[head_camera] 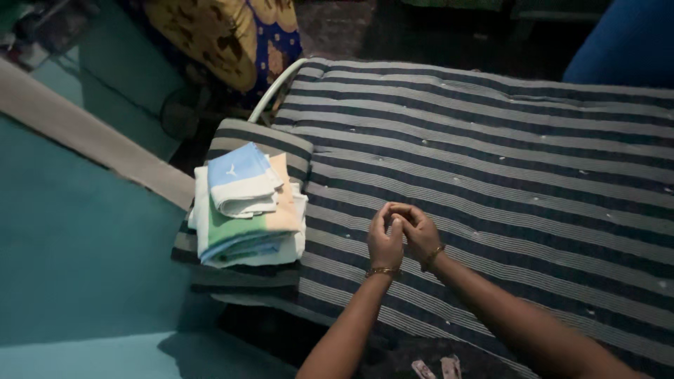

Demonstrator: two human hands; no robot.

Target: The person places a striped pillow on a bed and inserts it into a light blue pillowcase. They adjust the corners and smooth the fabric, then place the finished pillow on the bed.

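My left hand (385, 240) and my right hand (420, 231) are pressed together over the striped mattress (491, 140), fingers meeting at the tips, with nothing visible between them. Each wrist wears a gold bangle. To the left of my hands, a stack of folded cloths (246, 210) in blue, white, green and peach lies on a striped pillow (239, 277) at the mattress corner. A smaller folded blue and white cloth (240, 181) tops the stack.
A teal wall (77, 245) with a pale ledge runs along the left. A yellow patterned fabric (217, 35) hangs beyond the bed's head, next to a white bed rail (274, 88). A blue object (625, 42) sits at the top right.
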